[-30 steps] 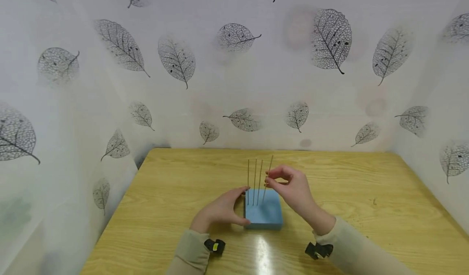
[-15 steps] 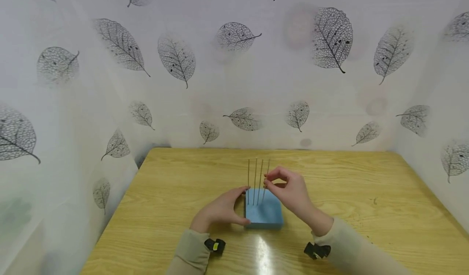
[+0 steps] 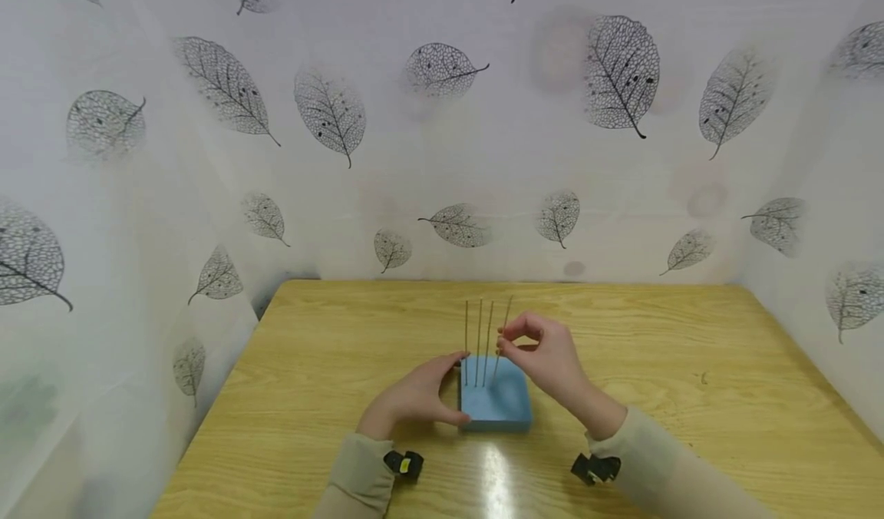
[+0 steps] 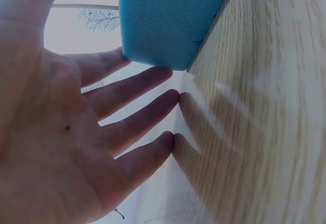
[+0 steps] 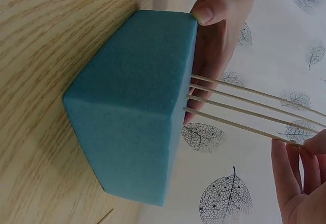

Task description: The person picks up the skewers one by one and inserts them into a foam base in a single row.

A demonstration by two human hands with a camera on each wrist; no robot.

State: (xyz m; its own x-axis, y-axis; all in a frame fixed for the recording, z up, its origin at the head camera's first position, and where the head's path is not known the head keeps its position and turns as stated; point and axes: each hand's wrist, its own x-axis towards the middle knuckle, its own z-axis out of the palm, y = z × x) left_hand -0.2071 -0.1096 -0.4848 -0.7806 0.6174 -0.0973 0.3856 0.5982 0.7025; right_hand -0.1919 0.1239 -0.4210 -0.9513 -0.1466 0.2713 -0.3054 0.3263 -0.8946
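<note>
A blue foam block (image 3: 497, 408) lies on the table, with several thin wooden skewers standing in a row in its top. My left hand (image 3: 414, 392) holds the block at its left side. Its thumb is at the near corner and its index finger at the far corner; in the left wrist view the other fingers (image 4: 147, 112) extend beside the block. My right hand (image 3: 552, 354) pinches the rightmost skewer (image 5: 229, 123) above the block between thumb and fingertips. That skewer's lower end meets the foam, and it leans slightly right of the other skewers (image 3: 479, 342).
A wood-grain table (image 3: 331, 319) spreads around the block. Leaf-patterned white sheeting (image 3: 387, 143) encloses the back and both sides. Below the block in the right wrist view, part of a thin stick-like thing (image 5: 106, 216) shows on the table.
The right hand has shifted slightly left with the rightmost skewer in its pinch. That skewer's tilt has varied a little. The left hand and the block hold their place.
</note>
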